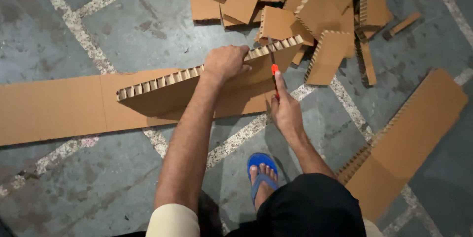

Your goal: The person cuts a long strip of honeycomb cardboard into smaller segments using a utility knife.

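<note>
On the grey floor [74, 187], left hand [224, 62] grips honeycomb board [162, 91]; right hand [286, 111] clutches cutter [274, 69].

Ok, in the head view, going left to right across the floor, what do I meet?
Flat cardboard sheet → left hand gripping the upright honeycomb cardboard strip → right hand with the orange cutter → honeycomb board lying at the right. The pile of cut cardboard pieces sits farther back.
</note>
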